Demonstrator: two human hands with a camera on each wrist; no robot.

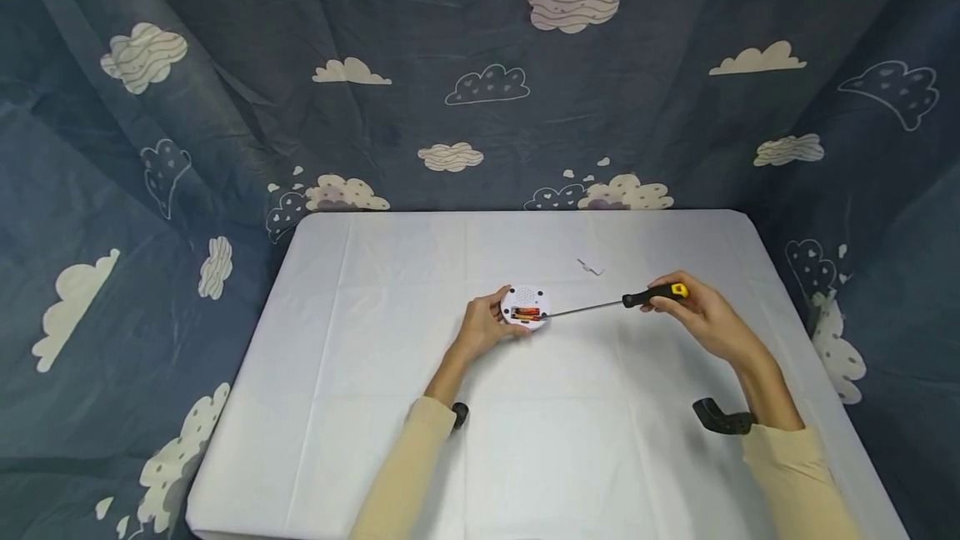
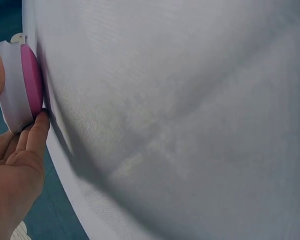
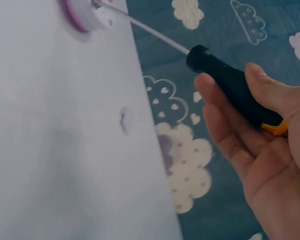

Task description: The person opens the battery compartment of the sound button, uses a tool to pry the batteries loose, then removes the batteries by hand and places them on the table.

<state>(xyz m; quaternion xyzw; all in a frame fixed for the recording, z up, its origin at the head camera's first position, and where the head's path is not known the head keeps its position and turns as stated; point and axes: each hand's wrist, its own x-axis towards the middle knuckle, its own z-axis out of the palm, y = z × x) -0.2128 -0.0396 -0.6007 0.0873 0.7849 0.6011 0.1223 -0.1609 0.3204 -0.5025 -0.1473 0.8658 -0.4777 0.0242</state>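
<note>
My left hand (image 1: 478, 327) grips a round white device (image 1: 527, 297) by its rim, the back turned up to the head camera. That back carries a speaker grille, dark feet and an uncovered compartment with red-orange batteries (image 1: 527, 314). In the left wrist view, its pink face (image 2: 33, 80) is turned to the tabletop, fingertips at its lower edge. My right hand (image 1: 705, 319) holds a screwdriver (image 3: 227, 87) by its black and yellow handle, thumb on one side and fingers on the other. Its long metal shaft reaches left, with the tip at the compartment's edge.
A small white cover-like piece (image 1: 591, 267) lies on the white-clothed table (image 1: 390, 340), beyond the device and to its right. Dark blue cloud-printed cloth (image 1: 420, 23) surrounds the table at the back and sides. Black wrist mounts (image 1: 723, 417) sit at both cuffs.
</note>
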